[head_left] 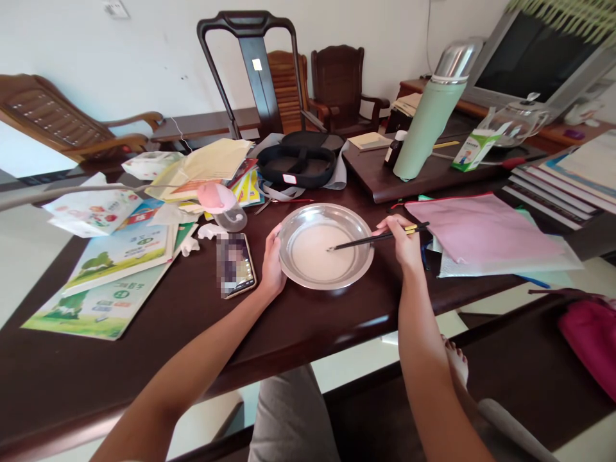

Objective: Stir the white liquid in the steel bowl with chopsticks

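Note:
A shallow round metal bowl (327,280) stands on the dark table, with a pale, whitish layer (315,250) inside; whether it is powder or liquid I cannot tell. My left hand (274,263) grips the bowl's left side, thumb near the rim. In my right hand (402,237) is a pair of black chopsticks (359,242) with gold bands near the upper ends. Their tips reach the pale layer near the bowl's middle. Left of my left hand lies a phone (238,264), screen up.
Books (106,295), crumpled tissue (190,246) and a pink-lidded container (219,202) lie to the left. Behind the bowl sits an open black case (296,163). A tall green thermos (430,122) stands at the back right. A pink zip pouch (481,228) is on the right.

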A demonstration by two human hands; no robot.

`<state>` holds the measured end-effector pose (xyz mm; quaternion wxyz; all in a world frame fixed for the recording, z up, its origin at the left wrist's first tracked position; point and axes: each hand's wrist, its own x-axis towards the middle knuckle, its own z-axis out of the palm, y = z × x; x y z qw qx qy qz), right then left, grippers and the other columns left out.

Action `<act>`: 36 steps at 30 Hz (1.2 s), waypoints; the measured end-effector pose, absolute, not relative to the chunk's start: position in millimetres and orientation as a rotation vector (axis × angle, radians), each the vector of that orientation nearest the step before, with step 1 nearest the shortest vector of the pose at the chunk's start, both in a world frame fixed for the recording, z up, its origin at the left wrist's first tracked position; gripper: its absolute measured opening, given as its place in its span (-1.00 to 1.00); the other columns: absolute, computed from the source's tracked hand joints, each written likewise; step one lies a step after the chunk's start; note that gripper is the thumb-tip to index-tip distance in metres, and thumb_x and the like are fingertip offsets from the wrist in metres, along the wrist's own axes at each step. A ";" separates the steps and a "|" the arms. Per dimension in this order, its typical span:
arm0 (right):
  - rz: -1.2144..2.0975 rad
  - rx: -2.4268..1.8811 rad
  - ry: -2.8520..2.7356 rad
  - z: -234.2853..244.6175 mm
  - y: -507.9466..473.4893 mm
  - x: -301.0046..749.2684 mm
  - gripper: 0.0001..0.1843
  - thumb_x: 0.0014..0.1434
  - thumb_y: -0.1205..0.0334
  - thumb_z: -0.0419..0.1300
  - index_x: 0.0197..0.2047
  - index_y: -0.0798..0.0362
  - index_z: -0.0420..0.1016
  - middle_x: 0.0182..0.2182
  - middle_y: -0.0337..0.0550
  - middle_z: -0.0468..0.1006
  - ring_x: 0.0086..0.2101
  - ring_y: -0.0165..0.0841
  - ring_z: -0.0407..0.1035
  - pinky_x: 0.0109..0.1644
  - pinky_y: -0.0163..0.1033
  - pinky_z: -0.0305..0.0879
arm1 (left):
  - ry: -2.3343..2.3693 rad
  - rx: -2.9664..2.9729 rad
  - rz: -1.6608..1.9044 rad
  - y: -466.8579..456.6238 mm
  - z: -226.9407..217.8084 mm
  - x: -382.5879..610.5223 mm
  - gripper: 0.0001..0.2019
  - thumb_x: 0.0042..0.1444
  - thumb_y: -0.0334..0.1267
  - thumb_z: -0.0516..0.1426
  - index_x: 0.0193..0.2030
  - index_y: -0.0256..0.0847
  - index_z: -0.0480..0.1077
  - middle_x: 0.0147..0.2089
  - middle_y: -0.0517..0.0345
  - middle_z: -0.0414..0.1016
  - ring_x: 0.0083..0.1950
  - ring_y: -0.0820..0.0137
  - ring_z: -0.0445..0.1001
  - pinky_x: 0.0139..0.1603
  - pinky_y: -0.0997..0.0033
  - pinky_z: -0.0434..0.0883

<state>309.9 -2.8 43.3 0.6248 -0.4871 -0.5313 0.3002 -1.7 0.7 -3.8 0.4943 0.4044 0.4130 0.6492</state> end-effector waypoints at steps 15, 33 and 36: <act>0.809 -1.091 -1.269 43.6 -4.7 308.1 -0.40 0.24 -0.47 0.35 -0.40 -0.08 0.66 -0.57 -0.22 0.67 -0.46 -0.18 0.63 -0.21 -0.07 0.59 | 1.019 0.995 1.559 -0.3 -1.8 -1.1 -0.40 0.23 0.28 0.36 0.25 -0.04 0.53 0.44 -0.06 0.57 0.53 0.00 0.46 0.55 -0.01 0.40; 0.710 -1.104 -1.232 46.2 -3.7 307.2 -0.39 0.21 -0.50 0.37 -0.41 -0.09 0.67 -0.54 -0.24 0.68 -0.41 -0.19 0.65 -0.10 -0.05 0.61 | 1.007 0.985 1.577 -0.6 -2.1 -1.0 -0.38 0.18 0.31 0.39 0.23 0.00 0.55 0.43 -0.01 0.58 0.50 0.02 0.49 0.54 0.02 0.41; 0.765 -1.084 -1.220 46.0 -4.6 307.9 -0.38 0.20 -0.51 0.37 -0.42 -0.09 0.67 -0.59 -0.25 0.64 -0.48 -0.20 0.61 -0.21 -0.07 0.58 | 1.016 0.993 1.574 -0.5 -2.9 -1.2 -0.39 0.19 0.31 0.38 0.22 -0.01 0.55 0.45 -0.01 0.57 0.51 0.03 0.48 0.54 0.03 0.41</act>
